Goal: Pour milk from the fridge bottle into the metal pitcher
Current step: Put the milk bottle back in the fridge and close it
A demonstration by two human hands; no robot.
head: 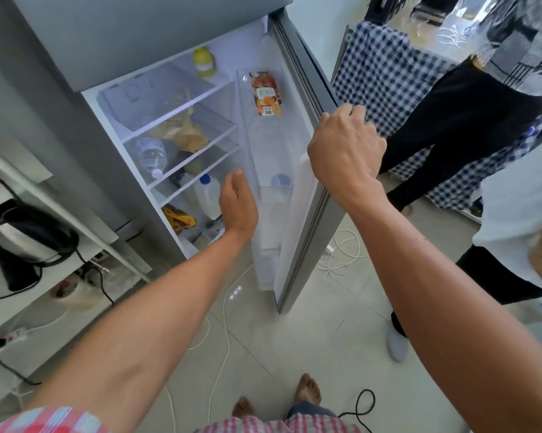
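Head view, read left to right from the open fridge. Left of the fridge, one kettle stands on a white counter. Inside the fridge, one green-capped bottle sits on the top shelf, one clear plastic bottle lies on its side below it, and one white milk bottle with a blue cap stands on a lower shelf. The left hand reaches into the fridge just right of the milk bottle, fingers straight and together, holding nothing; contact with the bottle cannot be told. One juice carton stands in the door rack. The right hand grips the edge of the fridge door, fingers curled over it. Right of the fridge, two bystanders stand.
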